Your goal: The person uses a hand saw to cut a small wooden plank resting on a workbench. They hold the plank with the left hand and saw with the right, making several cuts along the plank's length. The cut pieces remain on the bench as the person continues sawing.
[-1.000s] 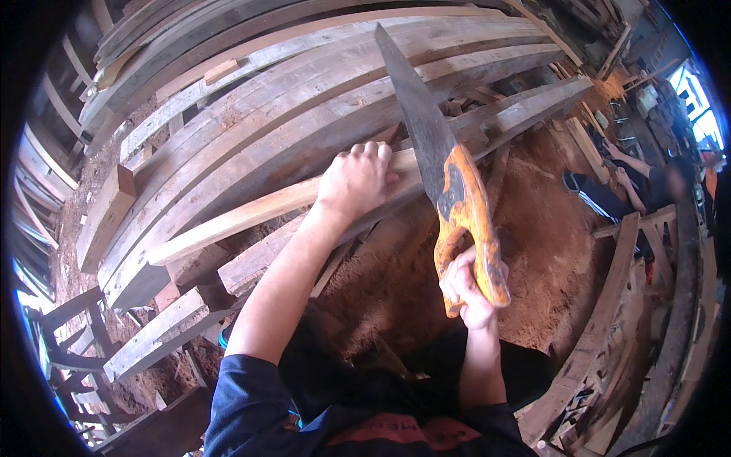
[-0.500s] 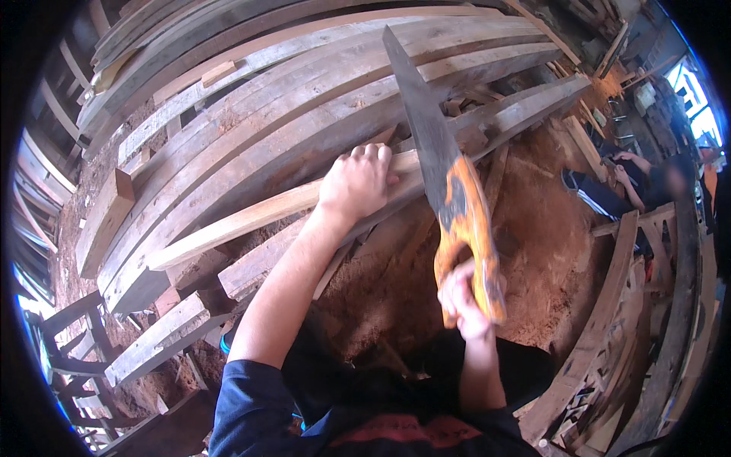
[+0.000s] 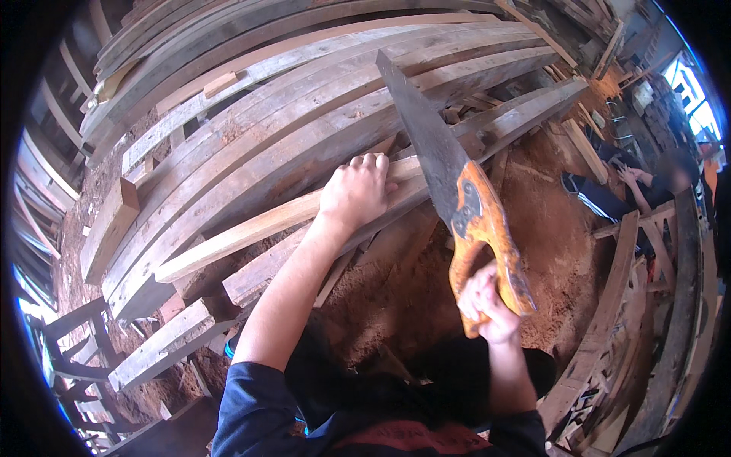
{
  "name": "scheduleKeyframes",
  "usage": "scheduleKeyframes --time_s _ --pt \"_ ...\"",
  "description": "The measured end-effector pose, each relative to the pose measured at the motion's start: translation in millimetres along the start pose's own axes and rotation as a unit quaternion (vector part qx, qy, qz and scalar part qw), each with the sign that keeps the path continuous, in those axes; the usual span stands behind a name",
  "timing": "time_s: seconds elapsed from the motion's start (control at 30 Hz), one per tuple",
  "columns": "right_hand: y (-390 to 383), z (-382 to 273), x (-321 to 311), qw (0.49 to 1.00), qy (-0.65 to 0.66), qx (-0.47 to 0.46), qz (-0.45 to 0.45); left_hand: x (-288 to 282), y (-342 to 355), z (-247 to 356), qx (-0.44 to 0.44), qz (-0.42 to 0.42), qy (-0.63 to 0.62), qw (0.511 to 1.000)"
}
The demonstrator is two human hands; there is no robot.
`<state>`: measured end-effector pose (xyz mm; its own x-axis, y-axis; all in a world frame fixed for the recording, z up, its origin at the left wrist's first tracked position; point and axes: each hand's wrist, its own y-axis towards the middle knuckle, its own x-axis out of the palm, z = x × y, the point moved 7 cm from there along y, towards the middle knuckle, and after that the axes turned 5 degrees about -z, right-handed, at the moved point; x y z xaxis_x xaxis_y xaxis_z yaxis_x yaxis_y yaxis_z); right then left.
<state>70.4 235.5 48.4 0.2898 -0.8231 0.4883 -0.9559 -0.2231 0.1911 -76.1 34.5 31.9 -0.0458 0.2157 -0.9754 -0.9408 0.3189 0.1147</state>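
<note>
A pale wooden strip [image 3: 244, 234] lies slantwise over darker beams, and my left hand [image 3: 358, 190] is wrapped over it near its right end. Just to the right of that hand stands a handsaw [image 3: 426, 137] with a dark, tapering metal blade. Its worn yellow-orange handle [image 3: 487, 236] is gripped low down by my right hand [image 3: 487, 305], whose fingers pass through the handle opening. The blade crosses the strip in this view, its tip pointing away from me over the long beams. Whether the teeth touch the wood I cannot tell.
Long grey-brown beams [image 3: 304, 137] are stacked across the far side. A thick timber [image 3: 175, 331] lies at the near left. Sawdust and reddish dirt [image 3: 556, 266] cover the ground. Another person [image 3: 647, 183] sits at the right, beside a pile of planks [image 3: 609, 335].
My right hand has drawn the saw back toward me and slightly right, so its tip sits lower. The left hand stays on the strip.
</note>
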Motion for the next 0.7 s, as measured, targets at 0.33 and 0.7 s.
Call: scheduleKeyframes --time_s 0.33,0.7 --pt "-20 -19 -6 0.996 -0.057 -0.053 -0.037 -1 -5 14 0.003 -0.092 -0.051 0.994" --pt "-15 -21 -7 0.998 -0.051 -0.011 -0.041 -16 -2 10 0.037 0.039 -0.001 0.999"
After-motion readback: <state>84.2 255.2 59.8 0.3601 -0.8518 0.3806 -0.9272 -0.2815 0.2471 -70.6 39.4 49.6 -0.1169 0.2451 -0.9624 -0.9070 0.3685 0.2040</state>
